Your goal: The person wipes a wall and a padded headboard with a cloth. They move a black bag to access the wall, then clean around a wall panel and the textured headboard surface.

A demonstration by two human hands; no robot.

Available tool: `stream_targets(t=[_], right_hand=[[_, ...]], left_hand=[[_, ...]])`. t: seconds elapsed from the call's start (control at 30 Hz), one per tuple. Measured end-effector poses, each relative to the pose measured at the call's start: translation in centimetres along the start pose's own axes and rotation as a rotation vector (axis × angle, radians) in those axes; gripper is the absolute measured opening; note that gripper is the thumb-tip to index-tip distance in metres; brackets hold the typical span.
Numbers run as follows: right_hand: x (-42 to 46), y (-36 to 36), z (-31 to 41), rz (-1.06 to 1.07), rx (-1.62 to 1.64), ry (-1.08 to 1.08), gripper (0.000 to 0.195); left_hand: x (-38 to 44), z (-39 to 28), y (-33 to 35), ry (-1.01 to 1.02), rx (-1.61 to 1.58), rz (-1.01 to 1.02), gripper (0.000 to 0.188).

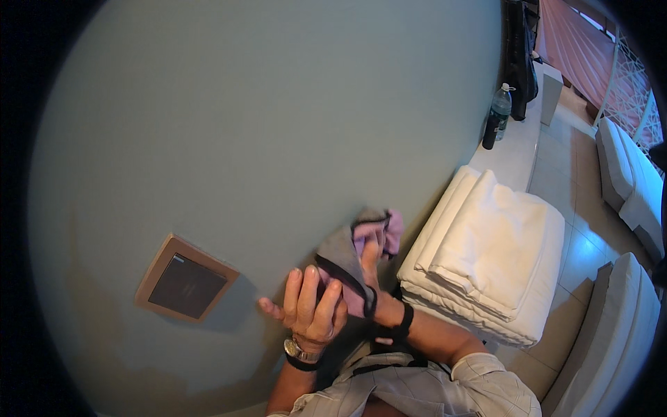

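Note:
A grey and pink cloth with black edging [341, 250] is bunched between my two hands, close to the wall. My right hand [371, 268] grips it from the right; the thumb lies over the fabric and most other fingers are hidden. My left hand [314, 310], with a watch on the wrist, has its index finger against the cloth's lower left edge. Its other fingers are spread apart and its thumb is hidden by the fabric. Left of my hands, a dark wall switch in a copper-coloured frame [143, 284] is mounted on the grey-green wall [250, 130].
Folded white bedding [484, 250] is stacked at my right on a white ledge [513, 167]. Farther along stand a clear plastic bottle [502, 107], a dark cylinder [490, 133] and a black bag [518, 57]. White cushioned seats [607, 339] line the tiled floor [578, 250].

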State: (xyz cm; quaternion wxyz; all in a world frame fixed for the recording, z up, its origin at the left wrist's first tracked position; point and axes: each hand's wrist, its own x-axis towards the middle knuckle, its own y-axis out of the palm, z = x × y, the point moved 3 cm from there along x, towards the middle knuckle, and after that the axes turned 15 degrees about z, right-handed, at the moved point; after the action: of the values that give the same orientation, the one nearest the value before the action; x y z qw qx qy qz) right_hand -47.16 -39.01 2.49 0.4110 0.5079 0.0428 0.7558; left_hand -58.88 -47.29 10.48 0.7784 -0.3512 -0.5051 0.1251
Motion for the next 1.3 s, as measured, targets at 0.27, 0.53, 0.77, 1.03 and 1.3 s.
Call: stream_targets(t=[0.27,0.53,0.77,1.03,1.3], right_hand=[[14.7,-3.2,9.1,-0.316,-1.739,-0.258,0.052],[6.5,-8.1,7.4,-0.642,-2.173,-0.217,0.03],[7.9,-1.2,7.8,-0.169,-1.678,-0.217,0.051],[21.4,-0.2,15.5,-0.204,-2.319,-0.406,0.059],[17.6,-15.3,14.6,-0.693,-3.537,0.167,0.026]], left_hand=[[5.2,-1.2,1.7,-0.07,0.117,0.007,0.029],[5.8,-1.2,1.3,-0.039,0.138,-0.035,0.031],[7.3,-1.9,0.3,-0.07,0.061,-0.066,0.036],[11.4,-2.7,-1.8,-0.086,-0.008,-0.008,0.042],[11.7,-2.8,-1.4,-0.057,0.066,-0.021,0.036]])
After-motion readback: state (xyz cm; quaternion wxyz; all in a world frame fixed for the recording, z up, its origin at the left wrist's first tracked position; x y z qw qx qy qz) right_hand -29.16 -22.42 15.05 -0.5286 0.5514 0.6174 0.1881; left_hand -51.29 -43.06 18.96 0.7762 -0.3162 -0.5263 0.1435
